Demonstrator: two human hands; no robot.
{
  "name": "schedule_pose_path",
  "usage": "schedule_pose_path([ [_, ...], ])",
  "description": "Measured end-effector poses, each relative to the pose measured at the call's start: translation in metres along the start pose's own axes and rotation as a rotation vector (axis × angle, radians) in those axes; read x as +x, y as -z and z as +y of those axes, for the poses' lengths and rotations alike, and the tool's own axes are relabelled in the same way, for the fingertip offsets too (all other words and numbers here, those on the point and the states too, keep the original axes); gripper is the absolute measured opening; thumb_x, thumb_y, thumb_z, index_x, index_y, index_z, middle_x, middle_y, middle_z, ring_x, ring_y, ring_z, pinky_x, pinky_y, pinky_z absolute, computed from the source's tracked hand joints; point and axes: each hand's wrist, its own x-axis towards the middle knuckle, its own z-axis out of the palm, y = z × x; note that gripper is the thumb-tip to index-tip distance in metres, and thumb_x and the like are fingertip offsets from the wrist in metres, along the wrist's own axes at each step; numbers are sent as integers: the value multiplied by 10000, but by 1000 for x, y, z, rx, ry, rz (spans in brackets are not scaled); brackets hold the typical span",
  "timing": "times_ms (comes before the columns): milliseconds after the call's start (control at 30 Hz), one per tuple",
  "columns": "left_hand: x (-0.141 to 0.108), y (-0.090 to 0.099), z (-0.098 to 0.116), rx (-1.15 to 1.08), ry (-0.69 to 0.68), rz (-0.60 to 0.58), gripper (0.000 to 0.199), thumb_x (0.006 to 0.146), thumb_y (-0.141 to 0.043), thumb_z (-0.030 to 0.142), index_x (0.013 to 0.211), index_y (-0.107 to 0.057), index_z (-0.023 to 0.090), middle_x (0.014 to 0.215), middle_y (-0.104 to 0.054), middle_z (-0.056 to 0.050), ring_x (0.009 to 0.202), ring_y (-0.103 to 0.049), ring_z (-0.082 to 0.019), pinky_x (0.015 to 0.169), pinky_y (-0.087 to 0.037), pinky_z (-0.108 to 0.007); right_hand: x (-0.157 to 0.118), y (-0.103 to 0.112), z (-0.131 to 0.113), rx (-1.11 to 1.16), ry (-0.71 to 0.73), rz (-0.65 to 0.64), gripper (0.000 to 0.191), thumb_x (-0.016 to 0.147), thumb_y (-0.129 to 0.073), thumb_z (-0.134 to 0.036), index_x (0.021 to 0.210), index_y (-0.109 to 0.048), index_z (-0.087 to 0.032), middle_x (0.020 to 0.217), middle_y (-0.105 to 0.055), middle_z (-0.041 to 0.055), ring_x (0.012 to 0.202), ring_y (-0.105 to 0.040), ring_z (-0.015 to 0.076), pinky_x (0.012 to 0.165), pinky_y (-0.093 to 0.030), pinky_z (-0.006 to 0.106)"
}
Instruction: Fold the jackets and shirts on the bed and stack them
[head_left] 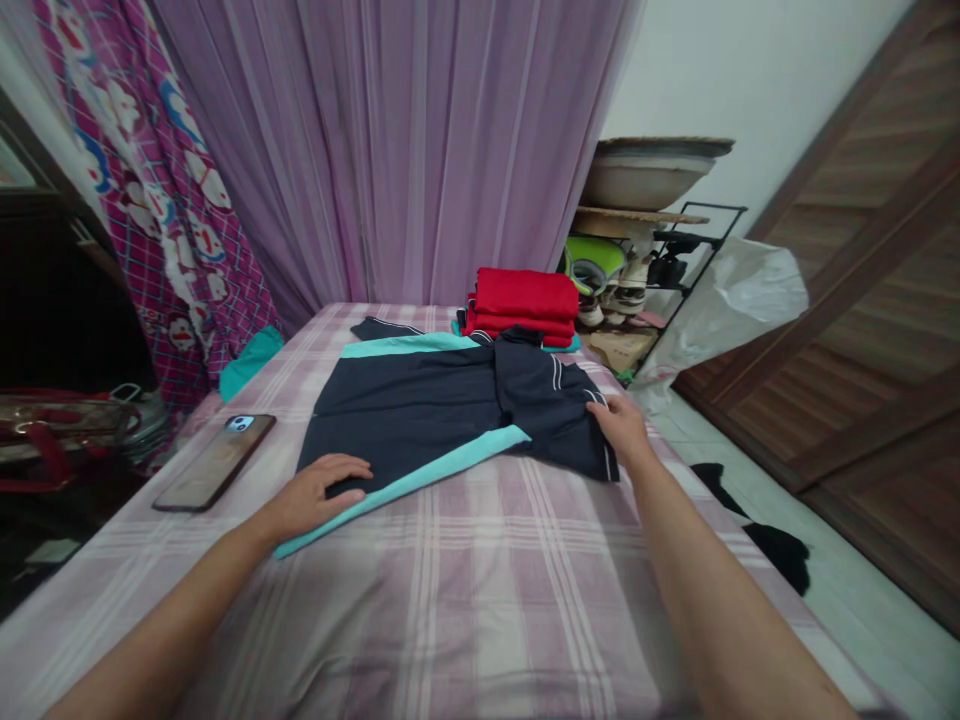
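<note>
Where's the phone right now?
In the head view, the smartphone lies at left on the plaid bedsheet, near the navy shirt and left hand.

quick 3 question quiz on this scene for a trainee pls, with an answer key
1. Multiple choice: what colour is most of the folded stack beyond the dark garment?
A) yellow
B) red
C) white

2. True or false: the phone lies on the bed, to the left of the dark garment.

3. Short answer: which hand touches the garment's white-striped edge, and where is the other hand?

Key:
1. B
2. True
3. The right hand touches it; the left hand rests on the dark fabric, next to the near teal strip.
</note>
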Motion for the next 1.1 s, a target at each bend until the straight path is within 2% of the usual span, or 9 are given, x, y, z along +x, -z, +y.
schedule_pose_path([
  [167, -26, 5, -3, 109, 4, -204, 738, 745, -622, 679, 1397, -545, 342, 1559, -427, -77, 1445, -354, -350, 1177, -248, -580, -23, -4, 19, -49, -19, 96, 389, 789, -550, -495, 1020, -678, -208, 852, -723, 42, 853, -655, 232, 760, -520, 333],
  [300, -39, 7, 3, 178, 36, -204, 662, 781, -625, 560, 1407, -535, 364, 1559, -427, -70, 1424, -392, -347, 1162, -280, -575, -23, -6, 10, 44, -58, 36, 365, 744, -622, -495, 950, -684, -200, 858, -734, 49, 876, -673, 246, 781, -546, 360],
  [433, -41, 15, 6, 108, 31, -163, 454, 895, -434, 446, 1251, -676, 305, 1404, -607, -51, 1278, -568, -257, 1094, -419, -395, -24, 1, -5, 283, -112, -142, 299, 734, -672, -472, 893, -684, -220, 861, -752, 47, 896, -705, 253, 797, -576, 366],
  [533, -39, 32, 11, 119, 129, -150, 454, 916, -334, 467, 1069, -708, 261, 1072, -750, -51, 1008, -689, -237, 914, -513, -337, -31, 10, -12, 441, -151, -254, 250, 735, -704, -409, 928, -683, -253, 936, -767, 34, 970, -710, 241, 885, -574, 372],
  [633, -37, 52, 17, 144, 178, -170, 429, 919, -288, 485, 951, -652, 261, 805, -713, -14, 782, -682, -212, 743, -503, -295, -42, 23, -14, 539, -140, -315, 324, 740, -724, -406, 1037, -675, -288, 1087, -757, 22, 1085, -683, 234, 983, -538, 386],
  [800, -15, 76, 14, 227, 169, -272, 404, 903, -294, 477, 901, -643, 274, 821, -716, -9, 803, -675, -211, 738, -478, -280, -50, 34, -14, 518, -53, -462, 549, 707, -768, -472, 1216, -650, -303, 1291, -683, 28, 1239, -599, 258, 1066, -482, 417],
  [900, 10, 82, 5, 405, 226, -203, 413, 897, -312, 458, 1013, -672, 294, 892, -740, -28, 835, -681, -242, 747, -480, -314, -40, 27, -15, 522, -4, -376, 585, 720, -749, -470, 1270, -619, -321, 1325, -663, 7, 1255, -586, 256, 1087, -459, 428],
  [1000, 33, 77, -5, 528, 305, -120, 422, 909, -326, 451, 1112, -666, 304, 972, -747, -52, 869, -686, -262, 743, -483, -336, -25, 12, -11, 481, 61, -254, 599, 757, -695, -428, 1332, -572, -313, 1344, -648, 0, 1284, -560, 245, 1100, -438, 442],
  [1100, 42, 57, -14, 521, 327, -118, 355, 899, -385, 423, 1013, -692, 285, 954, -748, -63, 886, -689, -262, 768, -488, -344, -11, -2, -1, 291, 1, -292, 587, 697, -714, -315, 1274, -619, -264, 1232, -708, 31, 1189, -620, 262, 1044, -483, 469],
])
